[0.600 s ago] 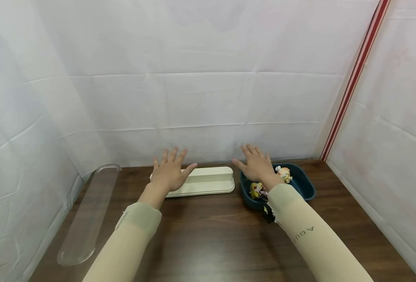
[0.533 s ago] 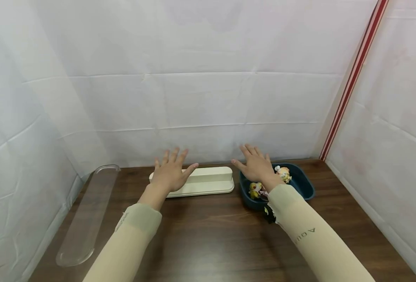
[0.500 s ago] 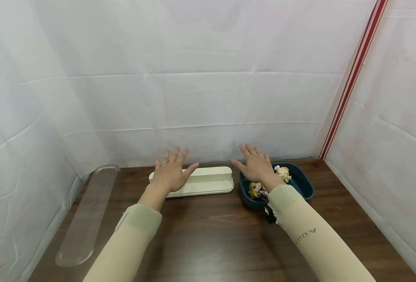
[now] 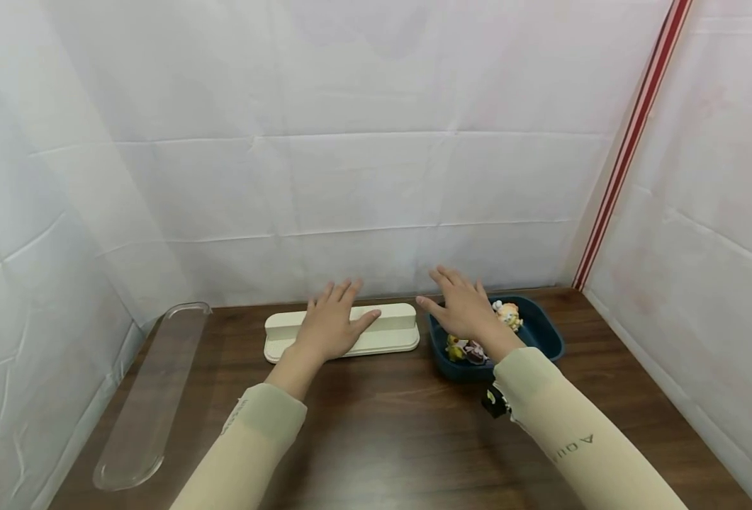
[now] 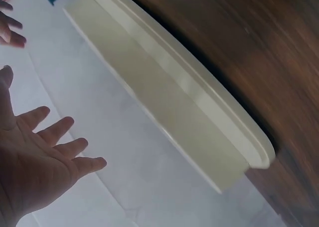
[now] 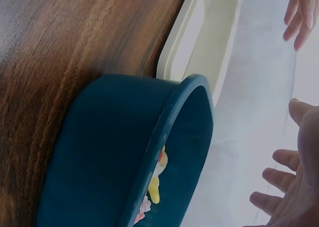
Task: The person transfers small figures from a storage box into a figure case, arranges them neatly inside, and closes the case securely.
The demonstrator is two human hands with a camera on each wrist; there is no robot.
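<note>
Cream coloured, the stepped stand (image 4: 385, 338) sits under my left hand (image 4: 331, 329), which I hold in the air above it, fingers straight and spread, grasping nothing. My right hand (image 4: 467, 309) is just as loose, its fingers extended, its thumb apart and nothing in its grip; it is over the dark blue bin (image 4: 543, 334), just to the right of the stand. Small figurines (image 4: 468, 351) lie inside that bin. Well left of the stand, a long clear piece (image 4: 149, 400) lies on the brown table (image 4: 382, 446).
</note>
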